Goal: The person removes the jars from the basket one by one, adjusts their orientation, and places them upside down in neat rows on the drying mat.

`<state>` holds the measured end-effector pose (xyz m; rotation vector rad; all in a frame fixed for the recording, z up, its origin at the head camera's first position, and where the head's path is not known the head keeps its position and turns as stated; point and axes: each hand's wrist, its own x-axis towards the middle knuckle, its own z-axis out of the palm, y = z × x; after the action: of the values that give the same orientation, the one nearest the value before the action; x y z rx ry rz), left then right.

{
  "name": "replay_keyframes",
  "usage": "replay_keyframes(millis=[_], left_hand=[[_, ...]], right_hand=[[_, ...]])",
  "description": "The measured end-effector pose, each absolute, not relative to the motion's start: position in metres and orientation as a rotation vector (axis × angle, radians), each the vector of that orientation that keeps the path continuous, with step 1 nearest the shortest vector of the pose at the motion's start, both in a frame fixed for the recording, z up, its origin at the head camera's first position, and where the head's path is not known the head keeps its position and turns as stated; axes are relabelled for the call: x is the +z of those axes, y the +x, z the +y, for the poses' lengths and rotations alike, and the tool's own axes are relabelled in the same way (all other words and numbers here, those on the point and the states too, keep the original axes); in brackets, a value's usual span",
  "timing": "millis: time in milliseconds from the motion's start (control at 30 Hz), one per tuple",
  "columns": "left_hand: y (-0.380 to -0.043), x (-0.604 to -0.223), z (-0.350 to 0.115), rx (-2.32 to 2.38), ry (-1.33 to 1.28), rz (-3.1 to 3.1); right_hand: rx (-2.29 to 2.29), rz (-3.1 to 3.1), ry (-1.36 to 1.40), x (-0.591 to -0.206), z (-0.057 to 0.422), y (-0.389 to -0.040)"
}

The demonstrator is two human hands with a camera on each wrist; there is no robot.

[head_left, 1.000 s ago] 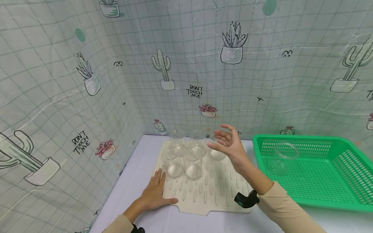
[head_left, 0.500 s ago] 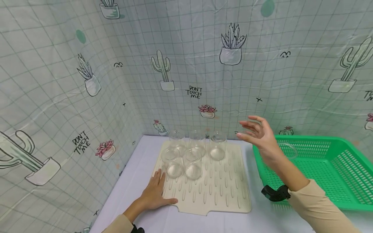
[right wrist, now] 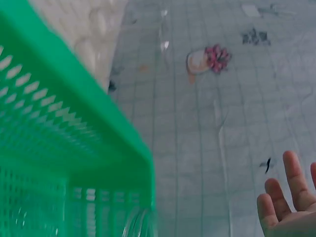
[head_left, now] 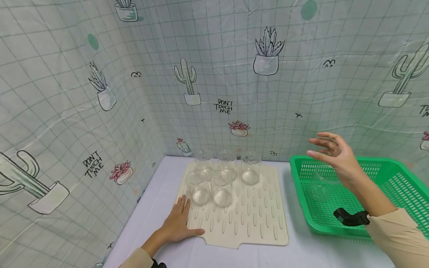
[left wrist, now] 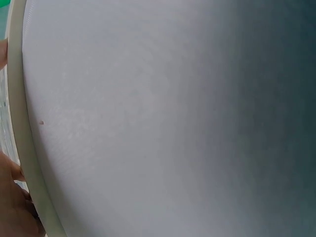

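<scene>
My left hand [head_left: 177, 221] lies with spread fingers along the left edge of a cream ridged draining board [head_left: 254, 223]; the left wrist view catches that board's edge [left wrist: 17, 103] and part of the hand. On the board stand clear cups: a front cup [head_left: 200, 188], another front cup [head_left: 222, 190] and several behind, including the back right cup [head_left: 251, 169]. Raised over the left part of a green basket [head_left: 330, 232], my right hand [head_left: 338, 158] holds nothing, its fingers loosely curved and thumb apart. Below it, one clear cup [head_left: 318, 184] sits inside the basket.
A white cloth [head_left: 147, 208] covers the table. Behind and to the left hangs a gridded curtain [head_left: 268, 96] with cactus prints, close behind the board and basket. The basket's raised wall [right wrist: 113, 118] fills the left of the right wrist view.
My right hand has moved right, from beside the back right cup to over the basket. The left hand and the cups have stayed in place.
</scene>
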<state>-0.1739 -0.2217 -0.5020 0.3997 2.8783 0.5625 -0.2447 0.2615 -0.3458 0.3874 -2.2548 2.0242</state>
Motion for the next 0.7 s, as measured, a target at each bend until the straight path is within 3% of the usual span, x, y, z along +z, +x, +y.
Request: replay_keyframes(millis=[700], left_hand=[[-0.174,-0.505,-0.224,0.574,0.409,2.867]], right_hand=[[1.868,-2.615,0.598,-0.39,0.343,-0.254]])
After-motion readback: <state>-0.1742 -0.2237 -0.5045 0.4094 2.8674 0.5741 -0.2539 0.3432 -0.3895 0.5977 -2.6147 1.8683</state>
